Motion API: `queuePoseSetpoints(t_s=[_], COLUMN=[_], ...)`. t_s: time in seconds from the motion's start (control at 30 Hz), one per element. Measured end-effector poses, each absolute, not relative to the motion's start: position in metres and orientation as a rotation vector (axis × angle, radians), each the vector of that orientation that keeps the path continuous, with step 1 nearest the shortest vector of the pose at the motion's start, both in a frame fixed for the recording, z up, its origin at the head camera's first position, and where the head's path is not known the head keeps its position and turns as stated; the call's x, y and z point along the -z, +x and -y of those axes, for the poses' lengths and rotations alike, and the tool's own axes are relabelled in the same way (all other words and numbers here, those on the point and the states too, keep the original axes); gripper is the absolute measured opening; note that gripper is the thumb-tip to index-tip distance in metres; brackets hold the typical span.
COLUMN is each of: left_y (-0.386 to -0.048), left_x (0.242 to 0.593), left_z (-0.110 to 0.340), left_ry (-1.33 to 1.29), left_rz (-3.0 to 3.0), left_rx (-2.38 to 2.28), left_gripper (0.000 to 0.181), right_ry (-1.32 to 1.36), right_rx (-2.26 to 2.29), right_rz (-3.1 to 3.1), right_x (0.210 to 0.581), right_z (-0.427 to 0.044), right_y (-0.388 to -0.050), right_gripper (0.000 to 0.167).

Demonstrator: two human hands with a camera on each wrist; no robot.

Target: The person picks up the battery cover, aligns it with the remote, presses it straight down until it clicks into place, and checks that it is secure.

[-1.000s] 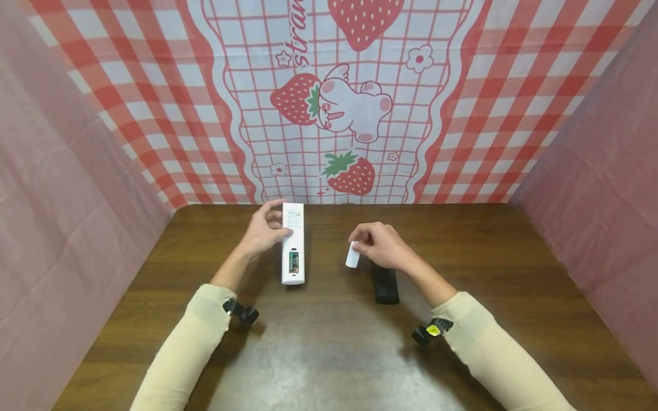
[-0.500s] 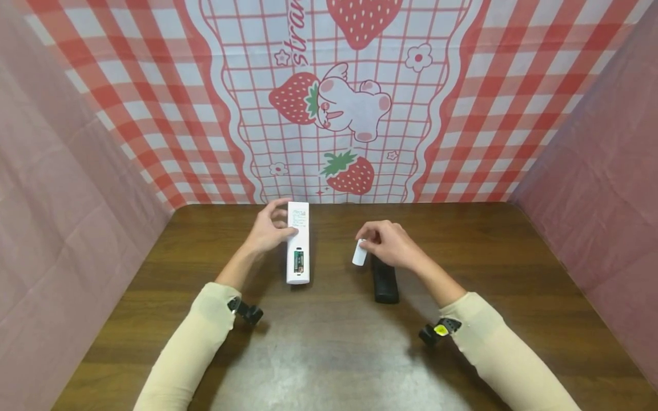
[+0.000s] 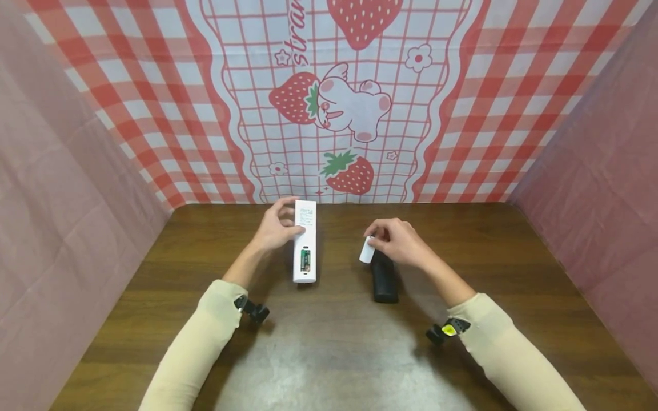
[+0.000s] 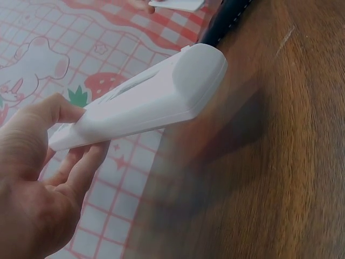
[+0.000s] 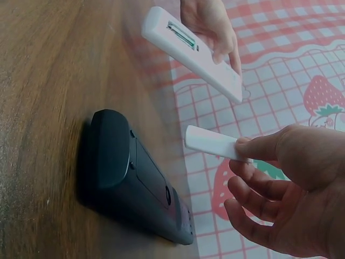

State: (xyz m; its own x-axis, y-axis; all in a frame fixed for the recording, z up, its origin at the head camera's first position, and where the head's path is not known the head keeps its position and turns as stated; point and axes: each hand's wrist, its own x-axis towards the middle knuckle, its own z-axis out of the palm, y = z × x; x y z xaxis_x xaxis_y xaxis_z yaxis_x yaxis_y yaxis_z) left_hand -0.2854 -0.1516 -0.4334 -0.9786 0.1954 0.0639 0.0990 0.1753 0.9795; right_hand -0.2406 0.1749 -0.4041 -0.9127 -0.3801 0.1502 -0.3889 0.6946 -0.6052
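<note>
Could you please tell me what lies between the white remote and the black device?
The head view shows a small white cover, pinched by the right hand, with bare tabletop between it and the white remote.

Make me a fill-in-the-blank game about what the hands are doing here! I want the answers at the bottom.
1. The left hand holds a remote whose colour is ____.
2. The battery slot in its back is not closed but ____.
3. The right hand pinches a small white piece, while the second remote, lying on the table, is coloured ____.
4. The red fruits printed on the cloth are ____.

Missing words: white; open; black; strawberries.
</note>
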Motion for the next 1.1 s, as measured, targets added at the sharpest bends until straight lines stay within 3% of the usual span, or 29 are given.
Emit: queuePoseSetpoints(t_s=[1.1], left_y=[-0.285], left_x=[0.42], left_z=[0.135], left_ry=[0.323], left_rz=[-2.367], left_rx=[-1.899], left_gripper=[0.088], right_ry=[0.621], right_rx=[-1.1], right_rz=[2.872], right_x=[0.399], right_z=[-0.189], right_y=[-0.241], right_gripper=[0.015])
